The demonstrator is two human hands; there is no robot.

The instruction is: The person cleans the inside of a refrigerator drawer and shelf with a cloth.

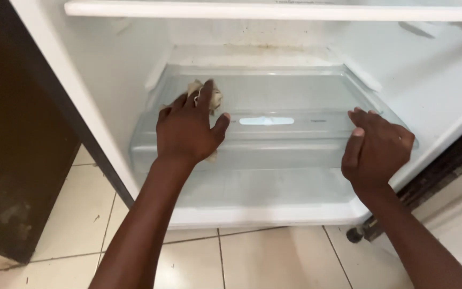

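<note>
Your left hand (188,128) lies flat, palm down, with its fingers spread over a crumpled cloth (205,95), pressing it onto the clear cover of the drawer; your right hand (378,147) is curled loosely at the cover's front right corner, fingers bent and thumb down against the edge, holding nothing else that can be seen. The two hands sit well apart, one toward each side of the cover. The cloth is a small beige rag, wadded and wrinkled, with most of it hidden under your fingers and only a ragged tuft showing past the fingertips, plus a sliver below the palm. It rests on the left part of the cover, near the back. The clear plastic cover (284,107) is see-through and faintly bluish, with a pale oblong slider at the middle of its front lip. Under it sits the clear crisper drawer (274,160), filling the bottom of the open white fridge (429,80). A white shelf (274,9) crosses the top of the view, and brownish specks mark the back wall above the cover. Below the fridge lies a pale tiled floor (252,257), and a dark cabinet (12,134) stands to your left.
</note>
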